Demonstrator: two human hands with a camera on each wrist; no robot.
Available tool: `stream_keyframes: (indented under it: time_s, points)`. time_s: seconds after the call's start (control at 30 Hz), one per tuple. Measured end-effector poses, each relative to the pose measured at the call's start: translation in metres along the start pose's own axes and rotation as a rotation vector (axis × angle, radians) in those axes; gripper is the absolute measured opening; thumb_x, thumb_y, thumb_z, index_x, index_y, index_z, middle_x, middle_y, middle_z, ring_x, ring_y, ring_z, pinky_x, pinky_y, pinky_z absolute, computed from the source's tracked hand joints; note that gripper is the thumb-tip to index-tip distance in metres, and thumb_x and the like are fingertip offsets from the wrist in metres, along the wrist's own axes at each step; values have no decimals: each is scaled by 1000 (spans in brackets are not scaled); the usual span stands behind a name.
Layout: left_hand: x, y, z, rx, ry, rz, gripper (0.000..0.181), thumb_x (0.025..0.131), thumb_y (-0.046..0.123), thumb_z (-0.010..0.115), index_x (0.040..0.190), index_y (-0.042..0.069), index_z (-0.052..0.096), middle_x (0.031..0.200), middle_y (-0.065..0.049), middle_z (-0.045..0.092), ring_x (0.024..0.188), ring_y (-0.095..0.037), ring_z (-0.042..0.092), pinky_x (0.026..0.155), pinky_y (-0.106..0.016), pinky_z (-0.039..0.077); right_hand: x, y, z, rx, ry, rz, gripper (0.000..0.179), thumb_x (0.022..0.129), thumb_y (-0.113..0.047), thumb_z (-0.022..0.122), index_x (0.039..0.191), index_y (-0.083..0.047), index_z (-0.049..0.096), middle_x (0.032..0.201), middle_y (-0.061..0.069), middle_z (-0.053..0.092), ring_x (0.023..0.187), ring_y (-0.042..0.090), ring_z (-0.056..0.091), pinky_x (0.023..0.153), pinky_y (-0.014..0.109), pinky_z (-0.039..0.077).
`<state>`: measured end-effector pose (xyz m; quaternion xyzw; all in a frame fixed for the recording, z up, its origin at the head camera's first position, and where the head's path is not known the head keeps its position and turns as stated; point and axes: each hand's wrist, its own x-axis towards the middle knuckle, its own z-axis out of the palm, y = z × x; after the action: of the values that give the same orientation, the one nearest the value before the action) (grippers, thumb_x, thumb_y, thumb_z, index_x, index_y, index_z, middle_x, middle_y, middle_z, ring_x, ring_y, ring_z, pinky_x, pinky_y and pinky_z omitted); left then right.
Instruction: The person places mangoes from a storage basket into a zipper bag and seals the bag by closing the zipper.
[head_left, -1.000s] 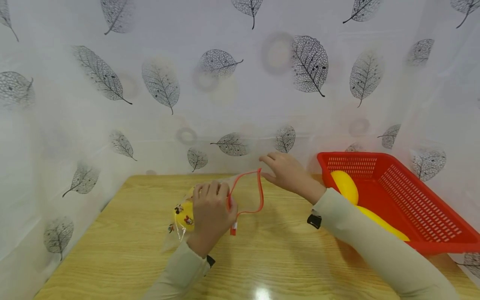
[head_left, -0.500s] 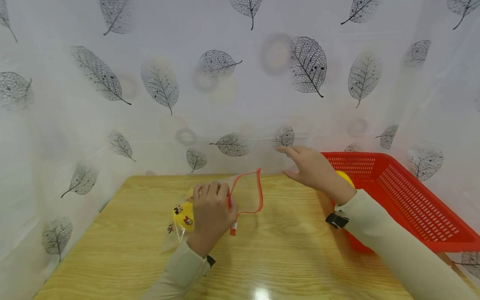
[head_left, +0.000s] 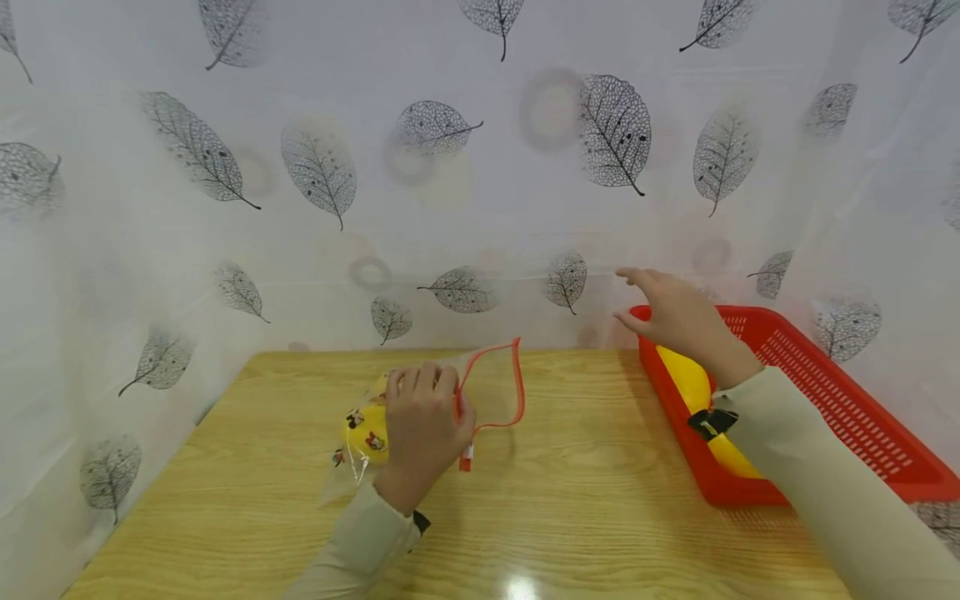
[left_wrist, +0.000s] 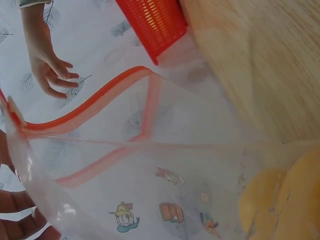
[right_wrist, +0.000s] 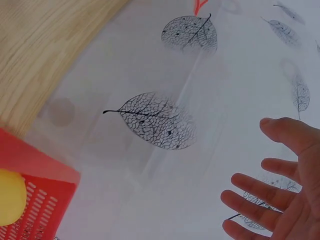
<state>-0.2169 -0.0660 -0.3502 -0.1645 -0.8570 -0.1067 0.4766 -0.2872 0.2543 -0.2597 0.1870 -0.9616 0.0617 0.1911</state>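
My left hand [head_left: 423, 425] grips a clear zip bag near its mouth, above the left half of the table. The bag's red-edged mouth [head_left: 520, 387] gapes toward the right. Cartoon figures are printed on its plastic, and yellow rounded things [left_wrist: 267, 200] show through at its bottom. Over the near-left rim of a red basket [head_left: 840, 383], my right hand [head_left: 686, 325] hovers with fingers spread and nothing held. Inside that basket lie a yellow curved piece [head_left: 686, 375] and another yellow piece [head_left: 731, 457], partly covered by my right forearm and wristband.
The wooden table [head_left: 570, 500] ends at the back against a white leaf-printed curtain [head_left: 480, 183], which also hangs along both sides. The basket's perforated walls stand up at the table's right edge.
My right hand has moved right and slightly up, from beside the bag's mouth to above the basket. My left hand and the bag have stayed in place.
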Motion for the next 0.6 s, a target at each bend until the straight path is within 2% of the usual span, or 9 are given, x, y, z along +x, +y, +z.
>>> stream_keyframes:
  time_s: [0.3,0.6]
  points:
    - [-1,0,1,-4,2,12,16,70,18,69,76,9,58,79,-8,60,78,-30,56,84,-47,45,0,40,6,57,-138,172,65,86,-33,63,139,-8,37,130,23,52,109,40,55,86,57,48]
    - [0,0,-2,-8,-8,8,16,69,17,70,76,8,58,79,-9,60,79,-30,56,85,-47,45,-6,68,16,90,-221,227,68,85,-36,64,137,-3,37,130,27,50,112,43,52,88,60,46]
